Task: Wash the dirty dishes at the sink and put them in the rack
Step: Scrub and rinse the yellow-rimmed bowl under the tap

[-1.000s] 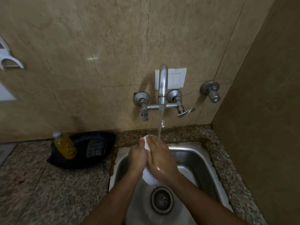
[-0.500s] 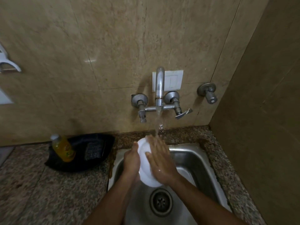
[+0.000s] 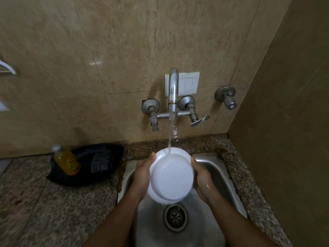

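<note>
A white plate (image 3: 171,176) is held over the steel sink (image 3: 216,171), its face turned up toward me. My left hand (image 3: 142,175) grips its left rim and my right hand (image 3: 202,177) grips its right rim. Water runs from the tap (image 3: 173,90) and lands on the plate's upper edge. The fingers behind the plate are hidden. The sink drain (image 3: 175,217) lies just below the plate.
A yellow soap bottle (image 3: 66,160) stands in a dark tray (image 3: 85,163) on the granite counter (image 3: 44,207) left of the sink. Tiled wall behind holds the tap handles (image 3: 199,120), a white switch plate (image 3: 188,84) and a valve (image 3: 227,97). A wall closes in on the right.
My right hand has left the plate's face and moved to its right rim. The plate has turned from edge-on to face up, with the water now striking it.
</note>
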`<state>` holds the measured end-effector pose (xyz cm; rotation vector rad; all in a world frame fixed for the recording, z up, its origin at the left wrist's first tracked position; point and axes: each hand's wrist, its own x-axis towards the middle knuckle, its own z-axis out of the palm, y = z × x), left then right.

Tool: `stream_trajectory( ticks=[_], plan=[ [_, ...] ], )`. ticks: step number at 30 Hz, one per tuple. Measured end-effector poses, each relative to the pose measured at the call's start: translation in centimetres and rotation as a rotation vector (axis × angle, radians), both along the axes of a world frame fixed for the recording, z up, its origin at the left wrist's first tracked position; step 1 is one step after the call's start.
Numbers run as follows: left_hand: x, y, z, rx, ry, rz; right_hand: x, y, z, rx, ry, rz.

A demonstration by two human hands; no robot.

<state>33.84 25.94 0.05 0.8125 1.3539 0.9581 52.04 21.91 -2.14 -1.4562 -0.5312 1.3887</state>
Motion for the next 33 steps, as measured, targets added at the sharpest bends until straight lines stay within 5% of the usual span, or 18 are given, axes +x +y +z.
stream_trajectory(
  ticks=[6, 15, 20, 33],
  plan=[
    [-0.8, -0.1, 0.8, 0.151, 0.082, -0.027, 0.3, 0.9, 1.7, 0.172, -0.126, 0.001],
    [-2.8, 0.8, 1.2, 0.088, -0.019, 0.162, -1.3, 2.5, 3.0, 0.334, -0.152, 0.262],
    [-3.1, 0.8, 0.8, 0.06, -0.087, 0.232, -2.6, 3.0, 3.2, 0.369, -0.199, 0.232],
    [-3.9, 0.5, -0.5, -0.139, -0.385, 0.323, -2.6, 2.7, 3.6, 0.249, 0.131, 0.266]
  ],
)
